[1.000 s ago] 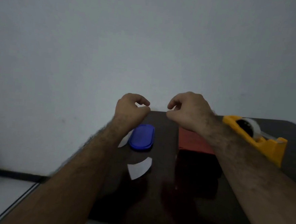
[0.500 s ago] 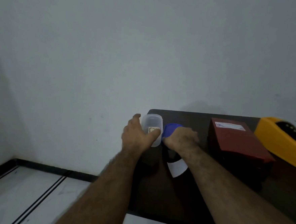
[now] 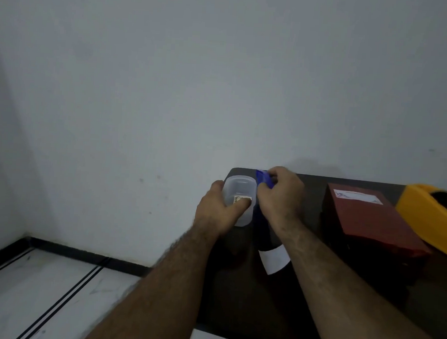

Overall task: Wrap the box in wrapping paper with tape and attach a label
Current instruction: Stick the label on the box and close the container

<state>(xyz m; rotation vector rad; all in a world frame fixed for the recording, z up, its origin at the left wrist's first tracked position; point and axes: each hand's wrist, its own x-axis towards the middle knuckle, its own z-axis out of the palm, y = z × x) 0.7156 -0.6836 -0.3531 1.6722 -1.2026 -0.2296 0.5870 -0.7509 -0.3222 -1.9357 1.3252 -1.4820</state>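
Lifted blue lid [image 3: 263, 178] in right hand [image 3: 281, 197], wrapped box [image 3: 367, 219] rightward.

Left hand [image 3: 218, 212] grips a clear tub [image 3: 239, 194]; right hand [image 3: 281, 197] holds its blue lid [image 3: 263, 178], red box [image 3: 367, 219] nearby on the tabletop [image 3: 299, 320].

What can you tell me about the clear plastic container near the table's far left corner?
The clear plastic container is a small translucent white tub with rounded corners, open on top, standing upright at the dark table's far left corner. A small tan and white item lies inside; what it is cannot be told. The left hand holds it, fingers curled round the near side. Its blue lid is off, in the right hand beside it.
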